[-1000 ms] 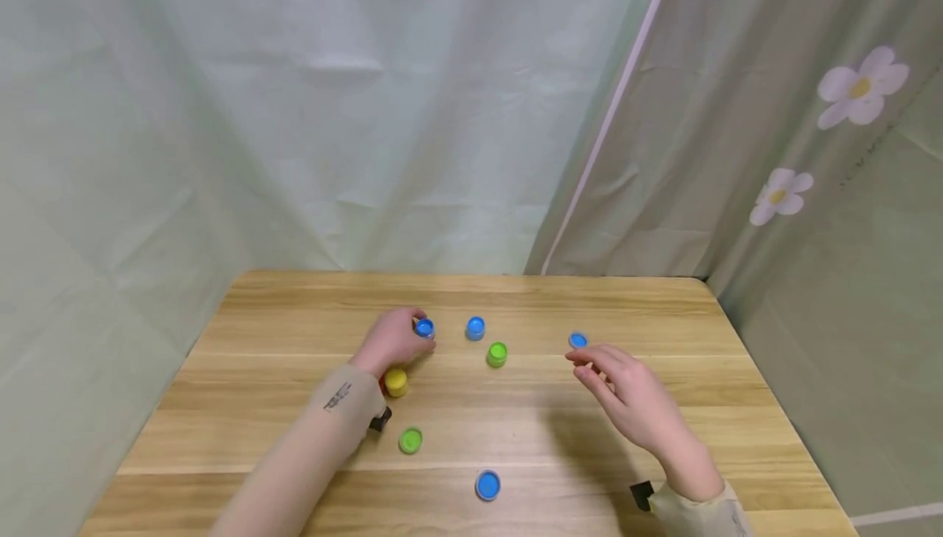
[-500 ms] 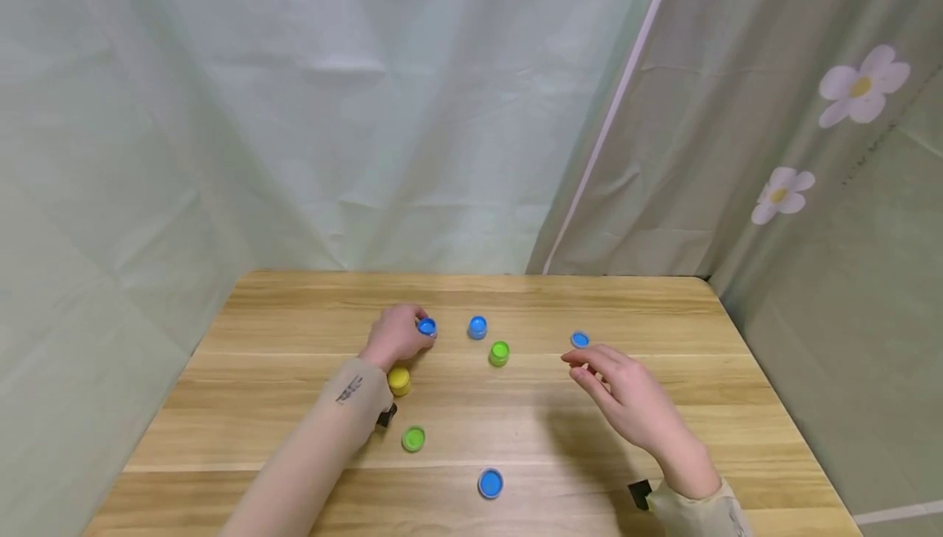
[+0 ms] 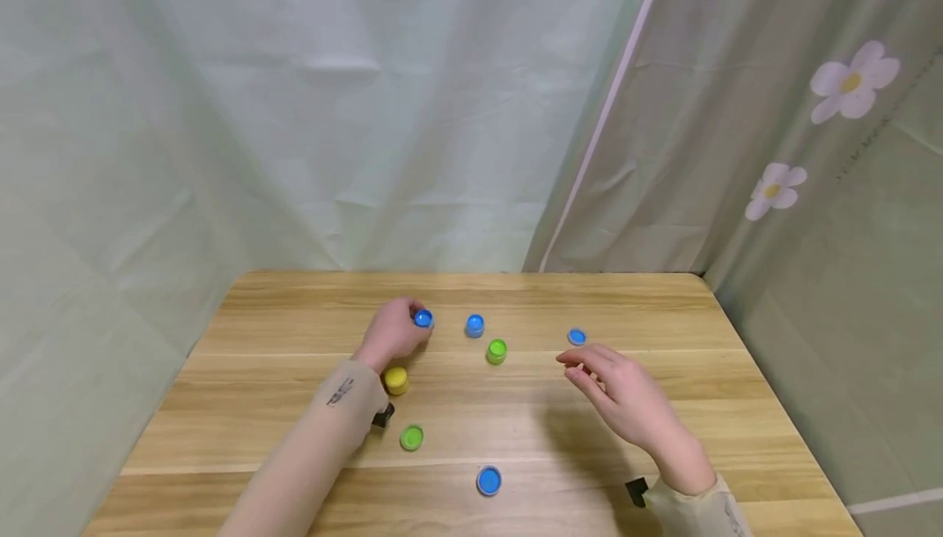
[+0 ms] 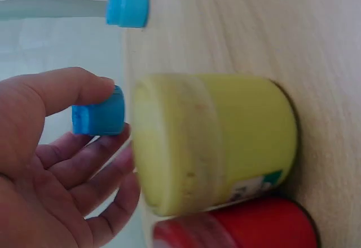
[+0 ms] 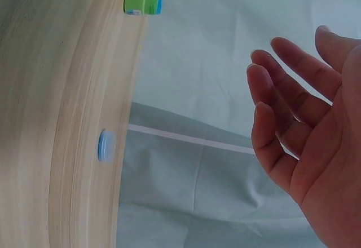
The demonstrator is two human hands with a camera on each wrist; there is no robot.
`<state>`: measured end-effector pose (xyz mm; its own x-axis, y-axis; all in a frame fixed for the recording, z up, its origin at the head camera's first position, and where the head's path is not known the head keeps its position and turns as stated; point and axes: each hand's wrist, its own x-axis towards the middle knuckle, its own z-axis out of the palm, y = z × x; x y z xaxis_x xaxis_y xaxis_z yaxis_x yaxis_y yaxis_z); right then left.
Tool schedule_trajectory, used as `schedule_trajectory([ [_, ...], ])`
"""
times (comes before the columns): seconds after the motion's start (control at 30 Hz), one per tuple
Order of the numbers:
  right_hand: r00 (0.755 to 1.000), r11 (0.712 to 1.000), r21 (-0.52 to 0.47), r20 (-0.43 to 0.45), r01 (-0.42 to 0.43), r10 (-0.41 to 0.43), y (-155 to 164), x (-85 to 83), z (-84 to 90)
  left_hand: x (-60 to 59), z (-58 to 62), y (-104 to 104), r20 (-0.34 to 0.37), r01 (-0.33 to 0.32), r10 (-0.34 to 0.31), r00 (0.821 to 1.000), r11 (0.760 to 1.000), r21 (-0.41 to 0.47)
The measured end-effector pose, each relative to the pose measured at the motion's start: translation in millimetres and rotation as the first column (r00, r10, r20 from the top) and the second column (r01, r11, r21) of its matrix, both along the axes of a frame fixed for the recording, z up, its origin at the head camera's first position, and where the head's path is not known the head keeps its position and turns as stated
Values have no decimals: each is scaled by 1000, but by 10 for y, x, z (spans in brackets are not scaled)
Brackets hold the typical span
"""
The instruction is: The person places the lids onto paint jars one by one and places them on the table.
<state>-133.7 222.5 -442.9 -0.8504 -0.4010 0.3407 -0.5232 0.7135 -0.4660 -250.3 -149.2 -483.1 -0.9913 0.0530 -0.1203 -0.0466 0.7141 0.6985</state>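
On the wooden tabletop (image 3: 589, 300), in the head view, are little paint jars and lids. The left hand (image 3: 390, 332) pinches a blue jar (image 3: 423, 318) on the person's left side. Near that arm is a yellow jar (image 3: 396, 381). Toward the middle are another blue jar (image 3: 475, 326) and a green jar (image 3: 497, 351). A green lid (image 3: 412, 438) and a blue lid (image 3: 489, 480) lie closer to the person. The right hand (image 3: 626, 394) hovers near a far blue lid (image 3: 577, 336), bent softly and holding nothing. Dark writing on the left sleeve (image 3: 317, 439) and faint letters on the curtain (image 3: 884, 218) are too fuzzy to read.

From the left wrist, the thumb and fingers hold the blue jar, up off the tabletop. A red jar (image 4: 237, 228) is right beside the yellow one. The yellow jar's white and green label (image 4: 256, 186) is too blurry to read.

From the right wrist, the fingers curve loosely, with the thumb apart. The green jar's label (image 5: 134, 12) is too tiny to read.
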Motion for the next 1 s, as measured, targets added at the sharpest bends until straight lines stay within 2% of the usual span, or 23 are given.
schedule_trajectory([
  [0.2,1000,1000,0,21,-9,9,-31,-5,-15,82,131,-22,-80,12,1,997,988,152],
  [0.37,999,1000,-4,26,-20,20,-59,7,-25,280,263,-73,-173,42,4,985,964,262],
  [0.5,999,999,-15,23,-38,38,-91,35,-46,515,336,-111,-213,88,-10,977,928,361],
  [0.67,997,998,-3,50,-61,61,-150,47,-83,804,372,-185,-230,150,-41,972,863,482],
  [0.77,995,997,8,62,-78,78,-189,59,-96,922,383,-230,-245,181,-53,968,824,537],
  [0.83,993,995,12,67,-94,93,-216,63,-101,981,390,-265,-252,194,-61,966,816,545],
  [1.0,988,993,21,103,-116,113,-287,77,-107,1065,388,-349,-263,209,-75,962,821,531],
])
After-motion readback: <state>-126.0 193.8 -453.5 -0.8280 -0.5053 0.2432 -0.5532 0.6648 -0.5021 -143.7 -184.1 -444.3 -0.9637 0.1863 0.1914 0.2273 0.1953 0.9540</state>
